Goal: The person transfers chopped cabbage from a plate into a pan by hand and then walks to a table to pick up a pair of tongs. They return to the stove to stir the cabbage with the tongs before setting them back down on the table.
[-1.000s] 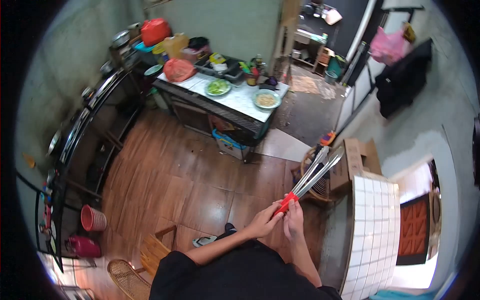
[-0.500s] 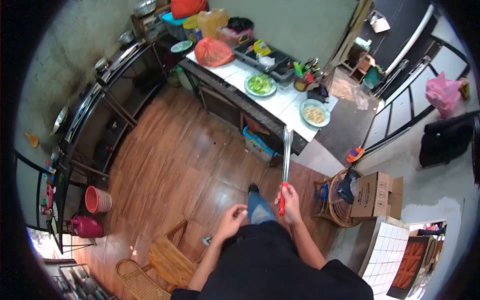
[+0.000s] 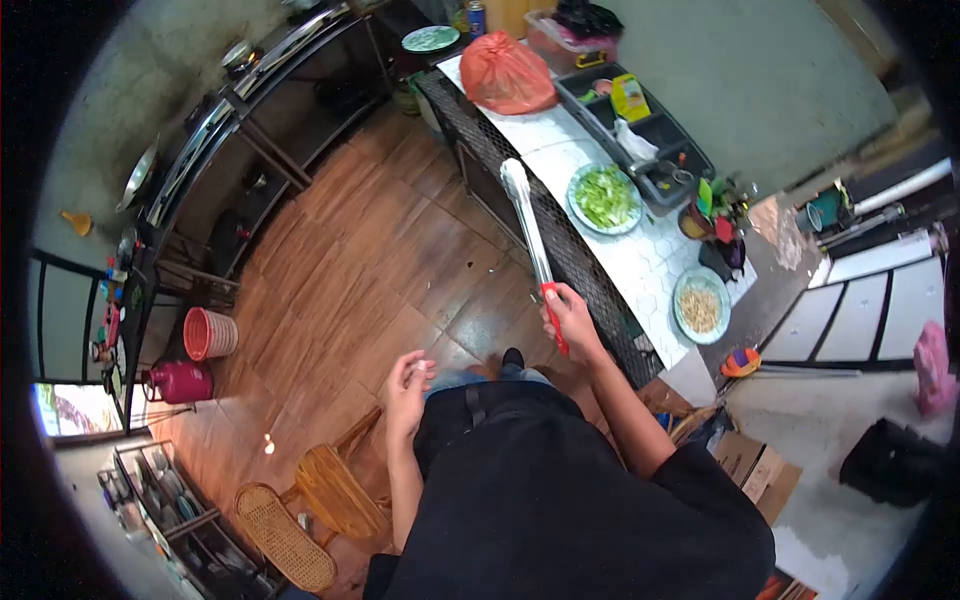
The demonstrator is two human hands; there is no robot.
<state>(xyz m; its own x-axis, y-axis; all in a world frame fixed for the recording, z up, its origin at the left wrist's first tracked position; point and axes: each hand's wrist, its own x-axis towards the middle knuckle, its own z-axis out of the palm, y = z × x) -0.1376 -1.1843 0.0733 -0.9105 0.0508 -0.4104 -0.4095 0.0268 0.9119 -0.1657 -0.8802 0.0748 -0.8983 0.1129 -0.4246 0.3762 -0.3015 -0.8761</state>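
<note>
My right hand [image 3: 570,322] is closed around the red handle of a pair of metal tongs [image 3: 530,220]. The tongs' scalloped tips point up and away, near the counter's dark front edge in my view. My left hand [image 3: 406,395] hangs in front of my body, its fingers loosely curled and apart, with nothing visible in it. On the white-tiled counter [image 3: 650,265], past the tongs, rest a plate of chopped green leaves [image 3: 605,197] and a plate of pale, sprout-like pieces [image 3: 700,308].
Along the counter are an orange-red plastic bag [image 3: 507,75] and a grey divided tray [image 3: 690,150]. A dark stove bench [image 3: 240,115] runs along the left wall. A red basket [image 3: 210,334], a pink gas cylinder [image 3: 180,381] and a wooden chair [image 3: 340,490] stand on the floor.
My view has turned right and come nearer the counter. The tongs, still in my right hand, now tilt to the left. My left hand remains free in front of me.
</note>
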